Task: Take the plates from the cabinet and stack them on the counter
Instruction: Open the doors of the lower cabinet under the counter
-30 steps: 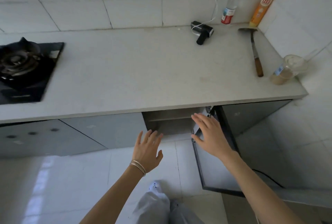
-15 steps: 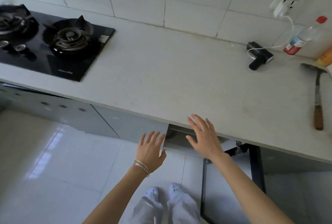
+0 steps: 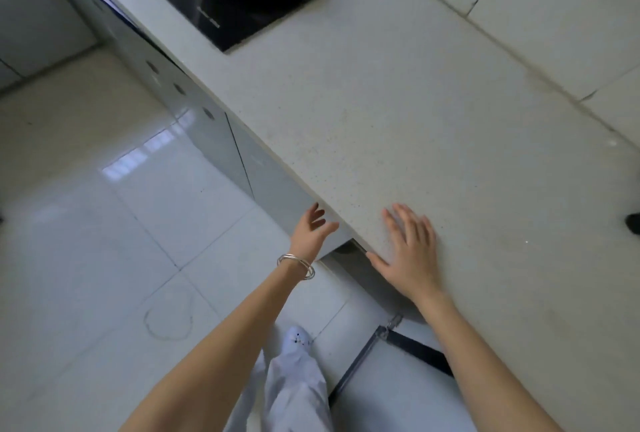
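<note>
Reaching is the step in hand: the left hand (image 3: 313, 229), fingers spread wide and empty, stretches under the bench (image 3: 415, 140) edge toward the dark cabinet opening (image 3: 346, 249) just beyond its fingertips, while the right hand (image 3: 410, 255), also wide and empty, lies flat over the bench edge above that opening. The open cabinet door (image 3: 391, 352) hangs below the right wrist. No plates show; presumably inside, hidden. Next, I judge, calls for crouching to see and grasp one.
</note>
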Demonstrator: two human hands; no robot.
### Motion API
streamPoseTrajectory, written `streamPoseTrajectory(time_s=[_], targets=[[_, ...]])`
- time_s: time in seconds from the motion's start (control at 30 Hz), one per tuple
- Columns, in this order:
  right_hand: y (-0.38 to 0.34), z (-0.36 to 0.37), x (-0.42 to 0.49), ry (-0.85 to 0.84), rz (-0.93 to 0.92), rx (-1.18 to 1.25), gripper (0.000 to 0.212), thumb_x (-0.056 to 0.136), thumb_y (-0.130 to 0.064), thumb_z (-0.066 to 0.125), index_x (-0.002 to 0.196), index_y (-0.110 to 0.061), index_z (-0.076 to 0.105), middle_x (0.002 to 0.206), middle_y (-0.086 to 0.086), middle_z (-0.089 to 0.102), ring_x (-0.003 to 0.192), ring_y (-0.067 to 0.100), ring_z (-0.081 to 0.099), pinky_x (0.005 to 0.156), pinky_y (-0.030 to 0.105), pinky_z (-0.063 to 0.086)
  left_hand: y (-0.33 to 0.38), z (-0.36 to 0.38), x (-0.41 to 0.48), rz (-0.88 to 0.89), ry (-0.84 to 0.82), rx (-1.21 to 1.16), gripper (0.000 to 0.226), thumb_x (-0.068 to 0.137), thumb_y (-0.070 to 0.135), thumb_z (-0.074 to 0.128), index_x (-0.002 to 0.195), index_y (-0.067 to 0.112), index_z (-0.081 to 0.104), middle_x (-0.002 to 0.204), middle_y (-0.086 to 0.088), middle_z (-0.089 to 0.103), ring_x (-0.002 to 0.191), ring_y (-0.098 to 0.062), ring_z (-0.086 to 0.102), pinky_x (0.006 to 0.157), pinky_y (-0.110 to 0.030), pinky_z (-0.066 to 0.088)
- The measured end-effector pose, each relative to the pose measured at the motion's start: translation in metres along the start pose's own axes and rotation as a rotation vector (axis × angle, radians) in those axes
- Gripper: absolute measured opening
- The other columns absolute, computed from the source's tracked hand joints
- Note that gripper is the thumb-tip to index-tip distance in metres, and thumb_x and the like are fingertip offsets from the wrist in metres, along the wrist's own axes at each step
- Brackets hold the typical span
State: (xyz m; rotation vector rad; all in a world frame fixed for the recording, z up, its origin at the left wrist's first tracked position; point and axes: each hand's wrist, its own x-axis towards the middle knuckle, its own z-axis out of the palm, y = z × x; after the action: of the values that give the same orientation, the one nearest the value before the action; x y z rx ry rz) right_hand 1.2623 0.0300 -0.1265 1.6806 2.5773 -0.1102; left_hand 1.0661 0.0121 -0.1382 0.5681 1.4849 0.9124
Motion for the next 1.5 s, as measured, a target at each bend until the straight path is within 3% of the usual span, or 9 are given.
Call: streamPoseTrajectory(time_s=[0.17, 0.5, 0.67, 0.8, 0.93, 1.13, 1.23, 1.33, 1.5], targets=[[0.0, 0.001, -0.001, 0.087, -0.021, 0.021, 0.078, 0.075, -0.055, 0.052, 0.138, -0.012, 0.035, 0.141, 0.014, 0.039, 0.132, 0.028, 0.03, 0.11, 0.05, 0.021, -0.005, 0.004, 0.01, -0.086, -0.015, -0.297, 0.085, 0.064, 0.029, 0.066, 0.141, 0.018, 0.03, 0.137, -0.001, 0.042, 0.123, -0.019, 0.045, 0.103, -0.039, 0.038], [0.0, 0.002, 0.0, 0.065, -0.023, 0.007, 0.078, 0.077, -0.055, 0.049, 0.14, -0.013, 0.032, 0.143, 0.013, 0.037, 0.133, 0.027, 0.028, 0.111, 0.05, 0.02, -0.006, 0.01, 0.015, -0.007, -0.177, -0.259, 0.078, 0.056, 0.021, 0.074, 0.127, 0.013, 0.042, 0.121, -0.008, 0.055, 0.104, -0.017, 0.059, 0.091, -0.033, 0.048], [0.0, 0.001, 0.0, 0.049, -0.021, 0.002, 0.078, 0.077, -0.056, 0.047, 0.14, -0.013, 0.03, 0.144, 0.013, 0.037, 0.134, 0.027, 0.027, 0.11, 0.05, 0.02, -0.006, 0.012, 0.016, -0.011, -0.18, -0.167, 0.1, 0.045, 0.028, 0.082, 0.13, 0.013, 0.033, 0.12, -0.01, 0.053, 0.107, -0.025, 0.058, 0.093, -0.042, 0.049], [-0.001, -0.001, 0.0, 0.055, -0.018, 0.018, 0.077, 0.076, -0.056, 0.047, 0.139, -0.014, 0.033, 0.143, 0.013, 0.038, 0.133, 0.027, 0.028, 0.11, 0.05, 0.02, -0.009, 0.006, 0.014, -0.018, -0.197, -0.161, 0.092, 0.053, 0.015, 0.08, 0.131, 0.009, 0.032, 0.113, -0.011, 0.057, 0.097, -0.02, 0.063, 0.083, -0.029, 0.053], [-0.002, -0.003, -0.001, 0.029, -0.014, 0.013, 0.077, 0.077, -0.056, 0.047, 0.14, -0.014, 0.033, 0.144, 0.012, 0.036, 0.134, 0.026, 0.026, 0.111, 0.049, 0.019, -0.015, -0.012, 0.005, -0.05, -0.175, -0.079, 0.103, 0.047, 0.031, 0.082, 0.133, 0.01, 0.031, 0.12, -0.017, 0.053, 0.105, -0.026, 0.058, 0.091, -0.033, 0.05], [-0.004, -0.01, -0.001, -0.05, 0.018, 0.018, 0.079, 0.076, -0.059, 0.04, 0.139, -0.012, 0.033, 0.144, 0.015, 0.036, 0.133, 0.029, 0.028, 0.109, 0.051, 0.023, -0.029, -0.055, -0.024, -0.119, -0.146, 0.057, 0.066, 0.078, 0.019, 0.072, 0.131, 0.011, 0.033, 0.121, -0.015, 0.052, 0.106, -0.026, 0.055, 0.085, -0.028, 0.048], [-0.012, -0.013, -0.005, -0.077, 0.027, 0.032, 0.081, 0.076, -0.057, 0.05, 0.139, -0.009, 0.033, 0.143, 0.02, 0.034, 0.132, 0.03, 0.021, 0.108, 0.053, 0.022, -0.032, -0.082, -0.04, -0.136, -0.085, 0.124, 0.053, 0.08, 0.018, 0.07, 0.123, 0.014, 0.038, 0.117, -0.013, 0.053, 0.104, -0.024, 0.054, 0.083, -0.03, 0.046], [-0.037, -0.015, -0.015, -0.073, 0.017, 0.04, 0.081, 0.075, -0.042, 0.069, 0.139, -0.008, 0.033, 0.144, 0.022, 0.031, 0.132, 0.03, 0.015, 0.106, 0.055, 0.019, -0.03, -0.107, -0.05, -0.142, -0.062, 0.224, 0.051, 0.077, 0.025, 0.073, 0.115, 0.016, 0.041, 0.107, -0.007, 0.054, 0.092, -0.017, 0.056, 0.082, -0.031, 0.046], [-0.107, -0.023, -0.029, -0.043, -0.009, 0.099, 0.077, 0.08, -0.03, 0.066, 0.143, -0.014, 0.026, 0.15, 0.018, 0.023, 0.139, 0.032, 0.013, 0.109, 0.052, 0.013, -0.032, -0.13, -0.059, -0.108, -0.007, 0.394, 0.059, 0.071, 0.034, 0.077, 0.115, 0.011, 0.044, 0.102, -0.007, 0.06, 0.091, -0.022, 0.061, 0.074, -0.027, 0.047]])
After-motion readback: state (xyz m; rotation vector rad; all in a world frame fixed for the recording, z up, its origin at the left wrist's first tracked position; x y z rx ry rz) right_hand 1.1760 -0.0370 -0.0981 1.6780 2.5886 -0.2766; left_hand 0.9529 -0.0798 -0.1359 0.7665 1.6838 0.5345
